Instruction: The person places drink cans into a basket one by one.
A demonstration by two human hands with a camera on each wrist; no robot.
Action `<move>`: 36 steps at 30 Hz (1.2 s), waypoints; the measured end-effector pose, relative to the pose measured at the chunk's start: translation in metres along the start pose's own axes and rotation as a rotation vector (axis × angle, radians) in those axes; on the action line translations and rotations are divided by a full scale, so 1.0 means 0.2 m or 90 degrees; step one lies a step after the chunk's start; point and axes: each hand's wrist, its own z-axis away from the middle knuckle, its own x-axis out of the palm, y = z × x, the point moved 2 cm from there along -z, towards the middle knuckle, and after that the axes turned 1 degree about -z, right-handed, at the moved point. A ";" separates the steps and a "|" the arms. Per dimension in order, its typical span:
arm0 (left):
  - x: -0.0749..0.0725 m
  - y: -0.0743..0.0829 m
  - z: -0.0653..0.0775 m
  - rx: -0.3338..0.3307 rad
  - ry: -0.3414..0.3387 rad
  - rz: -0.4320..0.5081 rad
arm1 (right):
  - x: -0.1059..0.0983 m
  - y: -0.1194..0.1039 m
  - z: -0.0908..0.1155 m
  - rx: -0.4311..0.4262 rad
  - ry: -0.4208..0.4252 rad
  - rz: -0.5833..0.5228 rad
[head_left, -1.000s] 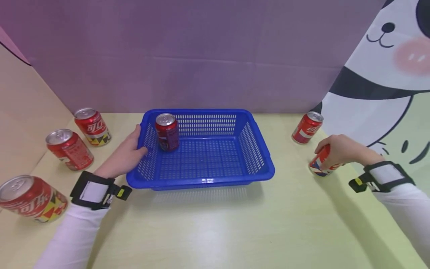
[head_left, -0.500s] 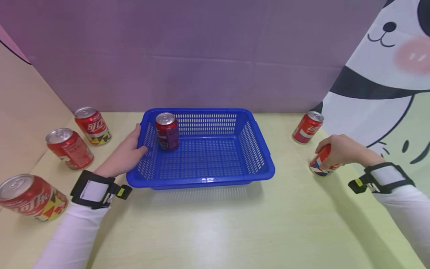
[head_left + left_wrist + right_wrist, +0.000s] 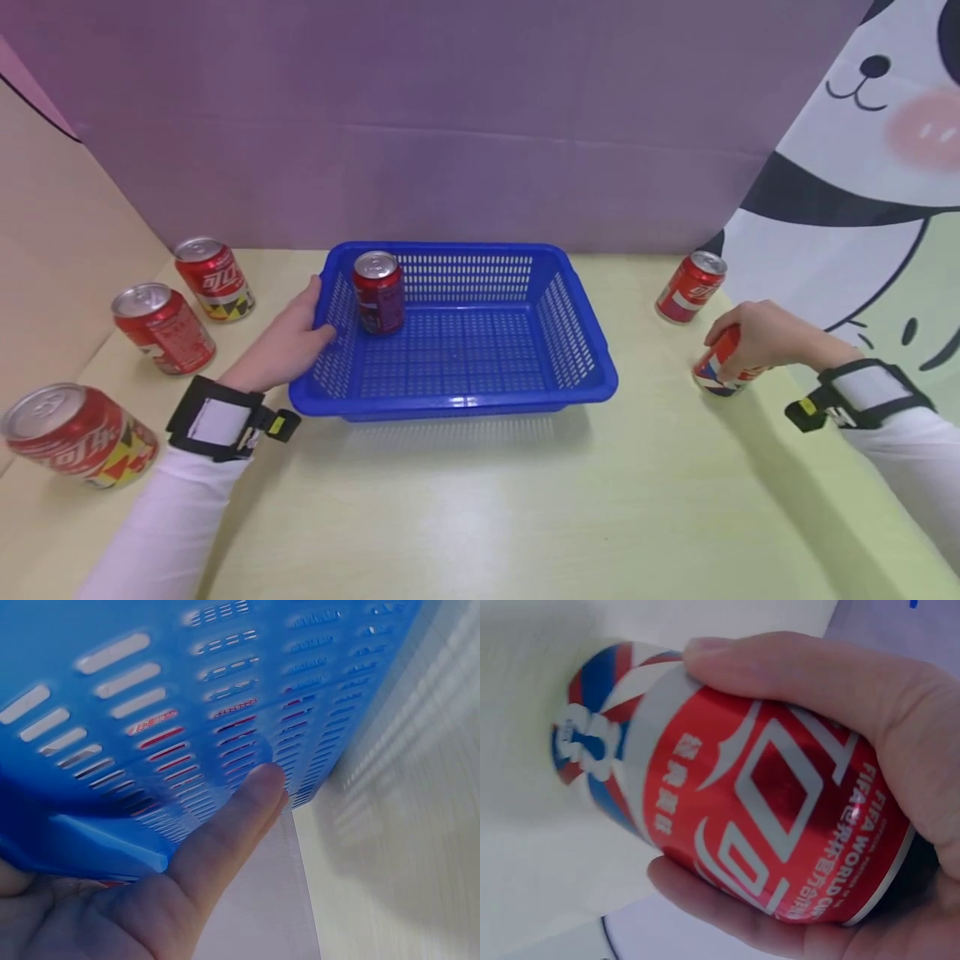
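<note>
My left hand (image 3: 286, 343) holds the left side of a blue plastic basket (image 3: 457, 403). Its thumb laps over the rim, while in the left wrist view the fingers (image 3: 232, 832) lie along the outside of the slotted wall (image 3: 172, 712). Inside the basket, near its left end, stands a red soda can (image 3: 379, 300). On the right part of the table, my right hand (image 3: 765, 337) grips another red soda can (image 3: 757, 795) from above, thumb and fingers on opposite sides. That can's patterned lower end is next to the tabletop; the palm hides its top.
Three more red soda cans stand along the left side: one at the back (image 3: 215, 279), a middle can (image 3: 165, 329) and a near can (image 3: 81, 437). Beyond my right hand is another soda can (image 3: 691, 287). A purple backdrop (image 3: 457, 125) rises behind the table (image 3: 465, 508).
The head view has shifted slightly, so everything appears a little farther right. Both hands keep their holds, with the can and basket in place.
</note>
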 end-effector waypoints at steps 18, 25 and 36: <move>0.00 0.01 0.00 -0.005 -0.003 0.002 | -0.51 -0.99 -0.12 -0.326 0.259 0.065; 0.01 0.02 0.00 0.009 0.007 0.007 | -0.37 -1.36 -0.34 -0.426 0.141 0.082; 0.06 0.05 -0.02 0.021 0.016 0.020 | -0.10 -1.59 -0.67 -0.411 0.000 0.110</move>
